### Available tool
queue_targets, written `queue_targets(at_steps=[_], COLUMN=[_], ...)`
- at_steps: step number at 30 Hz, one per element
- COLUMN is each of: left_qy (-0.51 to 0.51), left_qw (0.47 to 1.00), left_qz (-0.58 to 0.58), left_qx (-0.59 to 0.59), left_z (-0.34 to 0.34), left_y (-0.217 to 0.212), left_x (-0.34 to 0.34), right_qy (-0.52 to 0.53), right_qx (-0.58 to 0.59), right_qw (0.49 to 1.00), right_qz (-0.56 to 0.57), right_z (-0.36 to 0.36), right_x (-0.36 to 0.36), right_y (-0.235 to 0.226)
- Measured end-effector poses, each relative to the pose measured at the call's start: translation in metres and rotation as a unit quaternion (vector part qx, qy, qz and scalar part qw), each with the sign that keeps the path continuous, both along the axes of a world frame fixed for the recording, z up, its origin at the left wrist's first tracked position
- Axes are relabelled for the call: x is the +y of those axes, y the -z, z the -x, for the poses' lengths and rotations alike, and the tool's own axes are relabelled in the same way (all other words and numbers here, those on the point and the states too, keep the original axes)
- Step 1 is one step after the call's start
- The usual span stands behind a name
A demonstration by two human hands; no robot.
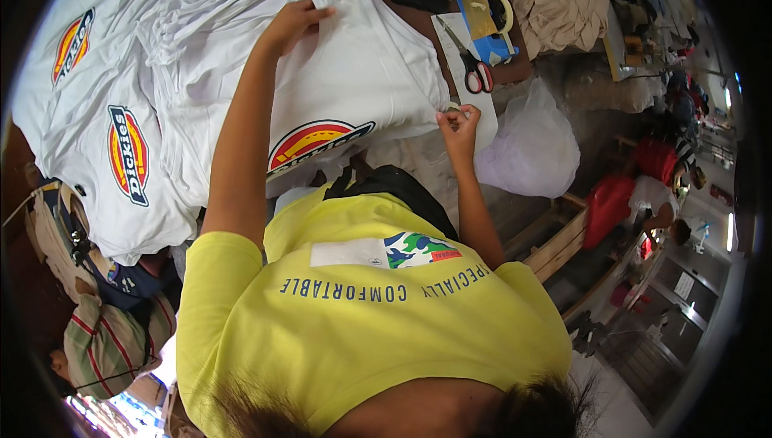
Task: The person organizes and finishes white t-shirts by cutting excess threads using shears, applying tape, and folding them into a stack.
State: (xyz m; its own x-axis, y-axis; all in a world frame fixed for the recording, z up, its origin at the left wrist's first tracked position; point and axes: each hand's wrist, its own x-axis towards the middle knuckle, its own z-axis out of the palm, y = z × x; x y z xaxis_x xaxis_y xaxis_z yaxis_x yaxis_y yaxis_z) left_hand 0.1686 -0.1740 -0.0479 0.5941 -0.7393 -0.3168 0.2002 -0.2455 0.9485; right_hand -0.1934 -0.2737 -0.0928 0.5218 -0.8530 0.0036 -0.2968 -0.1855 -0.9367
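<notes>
On the white shirt [362, 68], the left hand [296, 26] rests half-curled; the right hand [460, 124] pinches near its edge — both holds unclear.

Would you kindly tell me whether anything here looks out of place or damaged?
Nothing looks plainly spilled or damaged. The white T-shirts at the left look untidy: they lie rumpled and overlapping, their printed emblems at different angles.

Left hand [294, 26] on white shirt [370, 64]
</notes>
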Motion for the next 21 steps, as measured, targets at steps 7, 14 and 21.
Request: queue_targets(at_steps=[7,14,21], left_qy=[0.026,0.073,0.062], left_qw=[0.853,0.793,0.81], left_qz=[-0.017,-0.204,-0.184], left_qx=[-0.521,-0.569,-0.553], left_z=[0.084,0.094,0.09], left_y=[0.01,0.014,0.022], left_x=[0.057,0.054,0.055], right_qy=[-0.11,-0.334,-0.347], right_qx=[-0.043,-0.052,0.006], right_qw=[0.978,0.919,0.93], right_qz=[0.173,0.206,0.123], right_z=[-0.054,-0.166,-0.169], right_x=[0.02,0.01,0.002], right_y=[-0.036,-0.042,-0.032])
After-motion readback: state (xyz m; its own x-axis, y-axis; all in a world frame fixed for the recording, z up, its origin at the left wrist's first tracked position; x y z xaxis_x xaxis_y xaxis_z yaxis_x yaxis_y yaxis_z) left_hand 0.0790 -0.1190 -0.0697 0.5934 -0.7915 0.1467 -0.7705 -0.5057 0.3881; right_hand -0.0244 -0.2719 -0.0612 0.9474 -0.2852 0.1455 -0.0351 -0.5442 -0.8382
